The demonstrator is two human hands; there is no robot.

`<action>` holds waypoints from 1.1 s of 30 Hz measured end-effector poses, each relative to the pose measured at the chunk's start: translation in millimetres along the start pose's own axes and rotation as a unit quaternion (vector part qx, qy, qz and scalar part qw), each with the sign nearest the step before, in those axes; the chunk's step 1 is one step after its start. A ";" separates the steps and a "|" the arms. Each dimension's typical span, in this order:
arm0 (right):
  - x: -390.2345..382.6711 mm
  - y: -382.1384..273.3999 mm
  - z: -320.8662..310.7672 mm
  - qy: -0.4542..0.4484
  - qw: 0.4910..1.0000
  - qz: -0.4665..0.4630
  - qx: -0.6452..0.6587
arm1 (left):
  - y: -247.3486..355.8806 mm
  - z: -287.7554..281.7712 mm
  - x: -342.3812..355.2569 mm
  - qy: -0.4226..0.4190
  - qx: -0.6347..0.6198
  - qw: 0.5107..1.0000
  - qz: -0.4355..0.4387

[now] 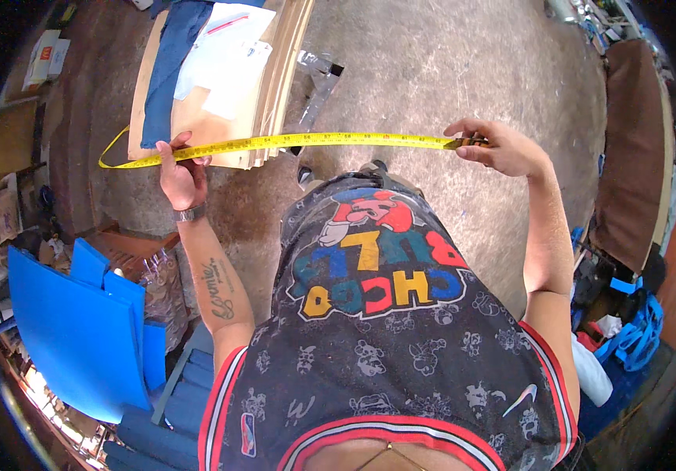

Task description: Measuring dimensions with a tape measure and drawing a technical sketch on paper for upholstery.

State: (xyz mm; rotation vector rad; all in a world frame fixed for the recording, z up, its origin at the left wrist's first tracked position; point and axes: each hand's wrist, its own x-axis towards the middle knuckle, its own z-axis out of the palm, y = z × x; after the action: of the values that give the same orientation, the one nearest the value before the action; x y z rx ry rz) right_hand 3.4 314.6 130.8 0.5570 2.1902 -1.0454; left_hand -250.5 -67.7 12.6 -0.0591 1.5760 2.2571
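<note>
Between both hands, out in front of the chest: yellow tape measure [299,141], pulled taut, roughly level.

Left hand [181,174]: fingers closed on the tape, thumb on top, pinching it against the near edge of a stack of plywood sheets [279,86]. A loose tail of tape loops out past the hand to the left and curls back. Metal wristwatch [190,212] on that wrist.

Right hand [499,147]: closed on the other end of the tape, thumb and forefinger gripping it, the tape's dark end piece just showing at the fingertips. Held in the air over the concrete floor [448,63], touching nothing else.

On the plywood stack: a strip of blue cloth [169,71] running lengthwise and some white paper sheets [224,55] just beside it. A metal bracket or stand [318,82] shows on the floor just past the right edge of the stack.

Farther out: blue foam or plastic panels [79,330] at lower left, brown slab [628,149] along the right side, blue bag or straps [636,334] below it.
</note>
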 end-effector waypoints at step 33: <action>156.0 -136.4 150.1 -0.123 0.985 -0.116 0.001 | -122.0 63.6 -81.3 0.198 -0.040 0.973 -0.112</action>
State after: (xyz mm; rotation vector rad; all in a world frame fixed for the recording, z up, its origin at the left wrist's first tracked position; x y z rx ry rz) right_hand -134.7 129.2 21.3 0.1612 2.0667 -1.1686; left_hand -122.9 2.9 -52.9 -0.7133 1.5676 2.2185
